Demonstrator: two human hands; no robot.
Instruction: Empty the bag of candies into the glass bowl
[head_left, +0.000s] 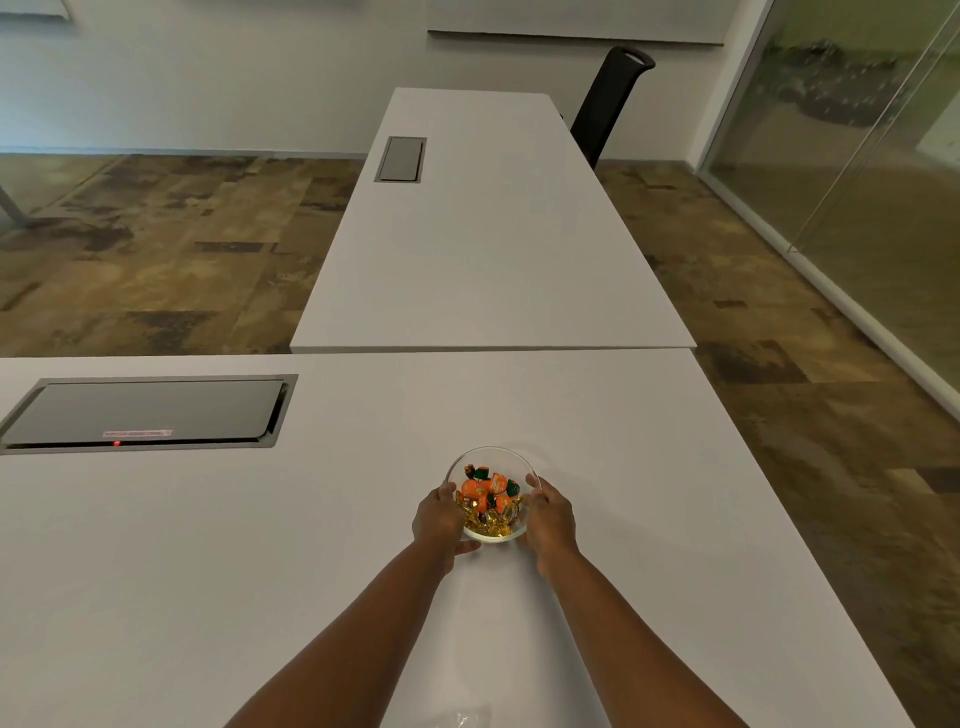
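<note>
A small clear glass bowl (493, 457) stands on the white table (260, 545) in front of me. Inside it lie several wrapped candies (488, 499), orange and green ones on top, gold ones beneath. My left hand (439, 519) cups the bowl's left side and my right hand (550, 519) cups its right side, fingers around the rim. A crumpled clear plastic bag (465, 719) lies flat on the table at the bottom edge of the view, between my forearms.
A grey cable hatch (145, 413) with a small red light is set into the table at the left. A second white table (493, 234) adjoins ahead, with a black chair (613, 98) behind it. A glass wall (857, 156) runs along the right.
</note>
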